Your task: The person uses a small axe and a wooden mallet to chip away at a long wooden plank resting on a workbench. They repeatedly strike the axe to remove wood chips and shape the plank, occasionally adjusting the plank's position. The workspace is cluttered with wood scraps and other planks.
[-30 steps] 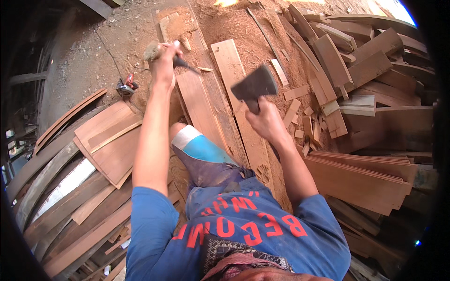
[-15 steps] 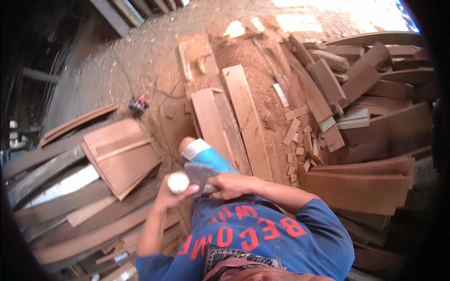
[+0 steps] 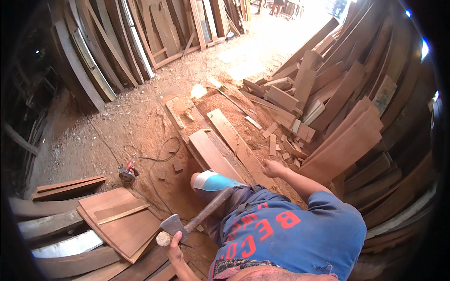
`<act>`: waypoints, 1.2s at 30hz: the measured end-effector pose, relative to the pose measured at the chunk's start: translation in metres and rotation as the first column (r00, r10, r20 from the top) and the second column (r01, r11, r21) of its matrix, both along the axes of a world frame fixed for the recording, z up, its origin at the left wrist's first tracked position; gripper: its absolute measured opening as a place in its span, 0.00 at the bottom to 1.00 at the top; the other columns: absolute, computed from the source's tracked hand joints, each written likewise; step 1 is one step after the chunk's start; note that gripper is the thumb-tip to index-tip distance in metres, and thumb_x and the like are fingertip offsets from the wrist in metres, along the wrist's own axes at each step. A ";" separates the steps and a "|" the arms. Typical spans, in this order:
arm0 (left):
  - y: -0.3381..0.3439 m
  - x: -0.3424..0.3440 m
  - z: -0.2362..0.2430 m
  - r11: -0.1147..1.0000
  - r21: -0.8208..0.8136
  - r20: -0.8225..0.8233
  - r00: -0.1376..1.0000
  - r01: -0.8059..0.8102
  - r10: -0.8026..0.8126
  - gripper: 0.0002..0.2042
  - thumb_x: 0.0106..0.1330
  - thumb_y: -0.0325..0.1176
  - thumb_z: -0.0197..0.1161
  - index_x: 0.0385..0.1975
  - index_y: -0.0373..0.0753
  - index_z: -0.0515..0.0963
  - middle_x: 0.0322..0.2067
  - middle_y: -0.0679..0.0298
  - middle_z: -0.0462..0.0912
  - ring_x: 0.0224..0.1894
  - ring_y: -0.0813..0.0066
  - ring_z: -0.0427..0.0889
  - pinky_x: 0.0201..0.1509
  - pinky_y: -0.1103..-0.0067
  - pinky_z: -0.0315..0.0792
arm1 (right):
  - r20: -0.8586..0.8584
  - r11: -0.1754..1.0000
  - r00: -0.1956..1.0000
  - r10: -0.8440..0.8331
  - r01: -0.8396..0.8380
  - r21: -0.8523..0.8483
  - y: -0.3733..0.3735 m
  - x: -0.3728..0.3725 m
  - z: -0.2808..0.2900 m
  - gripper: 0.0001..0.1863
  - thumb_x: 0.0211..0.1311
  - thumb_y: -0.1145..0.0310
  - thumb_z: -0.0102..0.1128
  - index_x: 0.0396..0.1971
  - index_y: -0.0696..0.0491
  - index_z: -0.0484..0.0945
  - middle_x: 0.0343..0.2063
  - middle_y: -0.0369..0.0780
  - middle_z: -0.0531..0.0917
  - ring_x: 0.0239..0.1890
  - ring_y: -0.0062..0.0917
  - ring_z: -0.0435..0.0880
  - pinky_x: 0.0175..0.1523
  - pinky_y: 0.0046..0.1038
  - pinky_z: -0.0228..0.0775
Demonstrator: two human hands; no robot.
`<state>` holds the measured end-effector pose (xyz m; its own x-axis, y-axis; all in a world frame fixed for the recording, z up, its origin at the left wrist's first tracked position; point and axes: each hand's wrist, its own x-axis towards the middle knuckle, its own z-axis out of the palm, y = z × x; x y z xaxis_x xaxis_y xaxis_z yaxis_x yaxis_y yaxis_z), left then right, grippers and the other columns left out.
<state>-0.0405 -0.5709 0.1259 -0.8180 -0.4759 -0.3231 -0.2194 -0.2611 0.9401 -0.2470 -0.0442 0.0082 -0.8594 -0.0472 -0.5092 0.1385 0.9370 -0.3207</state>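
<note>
My left hand (image 3: 175, 250), low in the view, is closed around a tool with a pale, rounded end (image 3: 163, 239) and an axe. The axe's dark head (image 3: 172, 225) is by my thumb, and its wooden handle (image 3: 208, 208) slants up across my thigh. My right hand (image 3: 273, 167) is out beside a long plank (image 3: 234, 140), its fingers apart and partly curled, with nothing visible in it; whether it touches the wood is unclear. A second, smoother board (image 3: 213, 152) lies parallel to that plank, just in front of my knee.
A red-and-black circular saw (image 3: 127, 174) and cable (image 3: 159, 157) lie on the left. Stacked panels (image 3: 112, 220) fill the lower left. Piled planks and offcuts (image 3: 337, 136) crowd the right. Upright boards (image 3: 131, 42) lean at the back, where a person's legs (image 3: 276, 9) show in brightness.
The axe has passed from my right hand into my left, with the pale-ended tool. My right hand has moved away toward the planks. The view has swung up toward the back.
</note>
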 end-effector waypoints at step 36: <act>-0.072 0.132 -0.139 0.513 -0.440 0.821 0.562 0.737 -0.102 0.24 0.47 0.37 0.81 0.46 0.36 0.89 0.47 0.49 0.90 0.53 0.54 0.89 0.59 0.65 0.79 | 0.104 0.903 0.899 -0.425 0.413 0.119 -0.059 0.514 -0.002 0.70 0.40 0.32 0.79 0.80 0.44 0.49 0.79 0.51 0.53 0.81 0.52 0.49 0.78 0.66 0.45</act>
<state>0.0917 -0.6430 -0.0131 -0.6885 -0.4359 -0.5796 -0.6693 0.6896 0.2765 0.2671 -0.1036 0.0064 -0.7184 0.3552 -0.5981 0.5578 0.8079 -0.1902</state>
